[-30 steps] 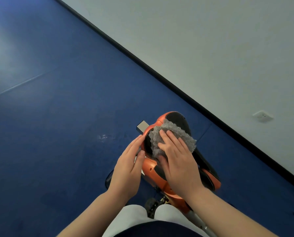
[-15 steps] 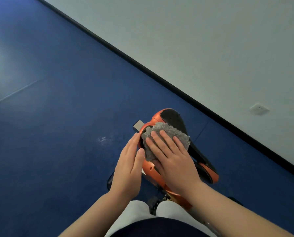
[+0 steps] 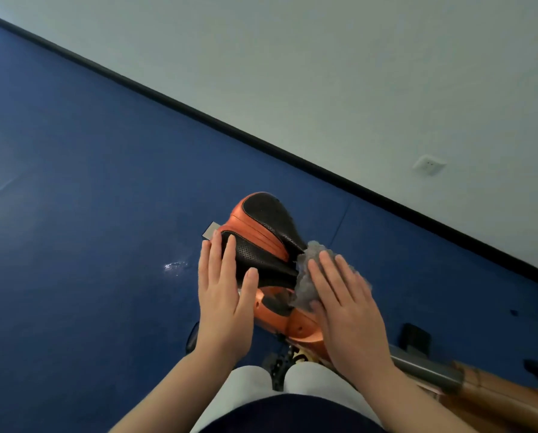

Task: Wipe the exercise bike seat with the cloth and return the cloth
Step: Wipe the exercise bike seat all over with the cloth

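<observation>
Right hand (image 3: 349, 310) flat, pressing fuzzy grey cloth (image 3: 305, 276) on right flank of orange-black perforated bike seat (image 3: 261, 242). Left hand (image 3: 224, 295) open, steadying seat's left edge. Risk: unpinched cloth slips off to blue floor (image 3: 89, 245).

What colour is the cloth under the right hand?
Grey, a fuzzy cloth on the seat's narrow end; head view.
</observation>
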